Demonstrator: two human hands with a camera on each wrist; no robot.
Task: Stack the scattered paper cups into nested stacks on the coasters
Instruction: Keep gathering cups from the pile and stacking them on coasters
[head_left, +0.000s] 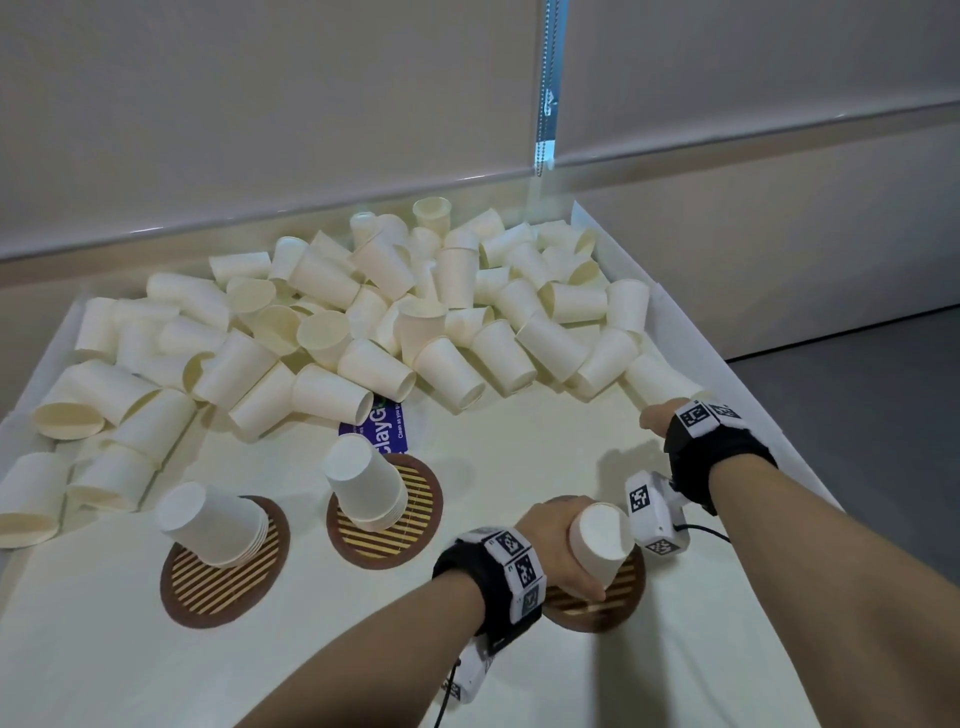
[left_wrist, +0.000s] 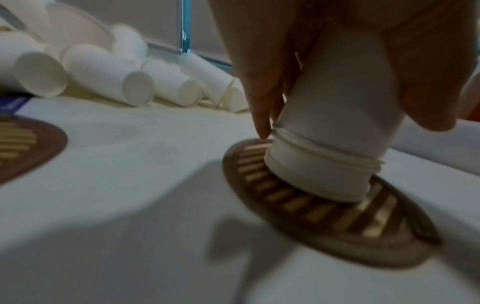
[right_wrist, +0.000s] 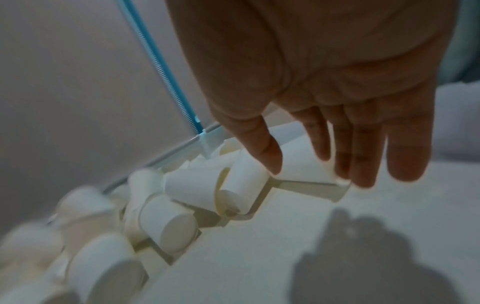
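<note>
Nearest the lens, low in the head view: left hand (head_left: 558, 545) curled around a short nested stack (head_left: 602, 540) of upside-down paper cups, thumb on one side and fingers (left_wrist: 262, 102) down the other. Stack tilted, lowest rim touching the right coaster (head_left: 618, 597); in the left wrist view, a few rims showing one above another on the held stack (left_wrist: 324, 144), with the striped brown coaster (left_wrist: 337, 226) beneath it.

Under everything, a table (head_left: 519, 467) covered in white. Across its far half, a large pile of loose cups (head_left: 363, 312), most lying on their sides, some with open mouths facing the camera.

At the right end of the pile, right hand (head_left: 655, 415) reaching in, fingers (right_wrist: 363, 144) extended and only slightly bent, thumb and fingers on either side of a single cup (right_wrist: 303, 168) lying on its side, tips touching it. Firm pinch or not: cannot tell.

Toward the near left, two more round brown coasters with yellow stripes. On the left coaster (head_left: 208, 587), a leaning stack of upside-down cups (head_left: 213, 522). On the middle coaster (head_left: 415, 525), a second leaning stack (head_left: 363, 483).

Between the middle coaster and the pile, a small purple card (head_left: 387, 431), partly covered by cups.
</note>
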